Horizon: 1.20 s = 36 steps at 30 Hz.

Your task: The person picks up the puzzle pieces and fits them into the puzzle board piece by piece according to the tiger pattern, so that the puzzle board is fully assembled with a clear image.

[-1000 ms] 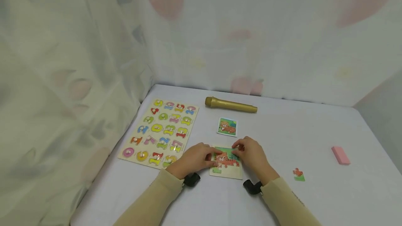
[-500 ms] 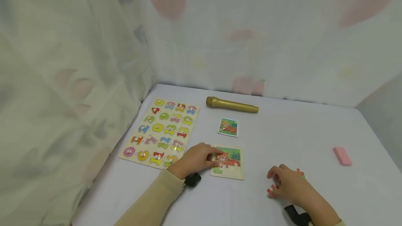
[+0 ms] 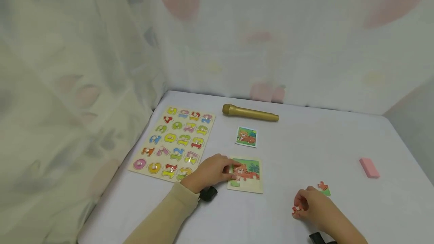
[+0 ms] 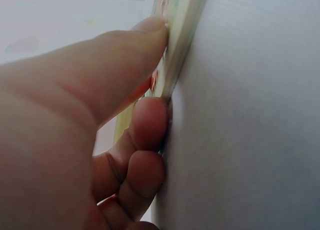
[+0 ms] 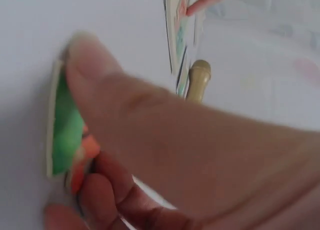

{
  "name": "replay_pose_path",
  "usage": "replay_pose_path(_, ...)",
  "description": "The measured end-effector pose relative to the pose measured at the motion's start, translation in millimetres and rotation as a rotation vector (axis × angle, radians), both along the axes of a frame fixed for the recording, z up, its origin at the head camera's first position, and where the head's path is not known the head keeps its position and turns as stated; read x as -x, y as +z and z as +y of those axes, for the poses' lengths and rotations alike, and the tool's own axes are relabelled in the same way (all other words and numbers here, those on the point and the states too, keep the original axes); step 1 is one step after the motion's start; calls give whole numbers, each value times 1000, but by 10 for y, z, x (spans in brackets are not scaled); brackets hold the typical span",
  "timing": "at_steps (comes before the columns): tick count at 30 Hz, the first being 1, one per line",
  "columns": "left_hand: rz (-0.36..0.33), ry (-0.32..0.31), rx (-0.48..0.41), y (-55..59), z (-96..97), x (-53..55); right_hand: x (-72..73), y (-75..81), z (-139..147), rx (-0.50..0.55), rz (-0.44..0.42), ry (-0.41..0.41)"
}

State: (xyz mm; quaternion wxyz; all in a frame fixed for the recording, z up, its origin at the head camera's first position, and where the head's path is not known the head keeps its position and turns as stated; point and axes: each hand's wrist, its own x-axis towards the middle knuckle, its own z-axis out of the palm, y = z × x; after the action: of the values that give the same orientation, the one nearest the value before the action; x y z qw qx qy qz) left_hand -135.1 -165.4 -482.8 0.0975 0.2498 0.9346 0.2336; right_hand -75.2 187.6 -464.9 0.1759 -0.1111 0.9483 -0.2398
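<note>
My left hand [image 3: 211, 171] holds the left side of a small wooden puzzle board [image 3: 251, 186] with a tiger picture. In the left wrist view the thumb [image 4: 150, 32] lies on the board and curled fingers touch its edge. The board's lower right part shows bare wood. To the right, my right hand [image 3: 316, 207] pinches a jigsaw piece [image 3: 297, 209] between thumb and fingers, low over the table. That piece [image 5: 67, 125] shows green and orange in the right wrist view. Just beyond the right hand lies another jigsaw piece [image 3: 324, 188], orange and green.
A number puzzle board [image 3: 171, 144] lies at the left. Behind the tiger board are a small tiger picture card [image 3: 246, 137] and a gold microphone [image 3: 251, 113]. A pink block [image 3: 369, 168] sits at the far right. Curtains hang along the back and left.
My right hand has left the tiger board, moved right and toward me, and taken hold of a jigsaw piece. The left hand stays on the board.
</note>
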Motion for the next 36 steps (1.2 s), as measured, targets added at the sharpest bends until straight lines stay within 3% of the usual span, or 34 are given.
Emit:
replay_pose_path(5,-2,-1,-1,15,22,4,-41,-16,28,58,-38,-34)
replay_pose_path(9,-7,-3,-5,23,31,0,-71,-19,97,33,-18,-20)
replay_pose_path(13,-3,-8,-2,15,31,6,-127,-45,205,10,24,47)
replay_pose_path(18,-1,-4,9,19,15,22,-119,-15,218,106,-35,120)
replay_pose_path(21,1,-6,6,25,2,31,-64,63,73,216,-28,74)
replay_pose_path(25,7,0,11,9,-23,31,63,155,-268,415,13,-79)
replay_pose_path(28,8,5,21,-9,-31,22,170,167,-494,557,-26,-138)
replay_pose_path(32,5,-1,15,-31,-23,21,287,160,-680,636,-94,-90)
replay_pose_path(36,2,-8,8,-28,-2,34,376,136,-786,574,-50,6)
